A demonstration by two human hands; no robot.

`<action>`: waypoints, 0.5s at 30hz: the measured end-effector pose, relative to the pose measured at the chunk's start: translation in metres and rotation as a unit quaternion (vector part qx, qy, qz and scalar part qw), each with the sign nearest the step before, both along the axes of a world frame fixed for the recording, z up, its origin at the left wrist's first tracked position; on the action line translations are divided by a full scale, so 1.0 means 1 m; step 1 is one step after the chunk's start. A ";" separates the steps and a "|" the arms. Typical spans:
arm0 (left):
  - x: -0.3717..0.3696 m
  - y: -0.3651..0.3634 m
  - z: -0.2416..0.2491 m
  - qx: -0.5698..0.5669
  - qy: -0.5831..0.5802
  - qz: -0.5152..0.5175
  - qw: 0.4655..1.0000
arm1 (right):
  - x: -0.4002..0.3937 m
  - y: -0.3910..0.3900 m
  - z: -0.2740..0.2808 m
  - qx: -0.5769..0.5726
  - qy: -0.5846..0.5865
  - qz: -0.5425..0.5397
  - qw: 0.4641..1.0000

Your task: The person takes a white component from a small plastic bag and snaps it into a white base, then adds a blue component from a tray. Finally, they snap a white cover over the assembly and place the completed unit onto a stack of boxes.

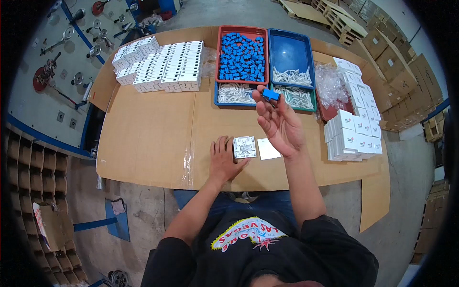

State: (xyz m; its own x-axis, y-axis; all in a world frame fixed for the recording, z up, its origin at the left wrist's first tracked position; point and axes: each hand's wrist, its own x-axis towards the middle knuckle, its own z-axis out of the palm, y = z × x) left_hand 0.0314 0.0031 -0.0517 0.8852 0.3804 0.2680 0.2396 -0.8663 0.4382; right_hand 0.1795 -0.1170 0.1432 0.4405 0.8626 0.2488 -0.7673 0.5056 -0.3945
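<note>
My right hand point(283, 122) is raised over the table, with its thumb and fingers closed on a small blue plastic block point(271, 95). My left hand point(225, 160) lies on the cardboard with its fingers spread. Its index finger and thumb rest against the left and lower edges of a square white wall-switch-like unit point(245, 147), whose upper face shows white and grey inner parts. Just right of that unit lies a flat white square plate point(268, 149).
A red tray point(219, 57) holds many blue blocks. Around it, a blue tray point(291, 45) and others hold small white pieces. White boxes point(169, 67) are stacked at the back left, more white boxes point(356, 131) at the right. Clear plastic bags point(331, 85) lie between.
</note>
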 end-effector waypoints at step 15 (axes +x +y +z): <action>0.002 0.006 -0.004 -0.015 0.029 0.016 0.999 | -0.002 0.000 -0.155 -0.455 -0.566 -0.268 0.633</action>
State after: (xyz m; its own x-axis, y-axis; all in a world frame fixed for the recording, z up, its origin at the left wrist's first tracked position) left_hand 0.0338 0.0089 -0.0559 0.8866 0.4154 0.2036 0.2924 -0.8443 0.4490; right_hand 0.1778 -0.1171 -0.0118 0.7139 0.6780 0.1753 0.4540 -0.2576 -0.8529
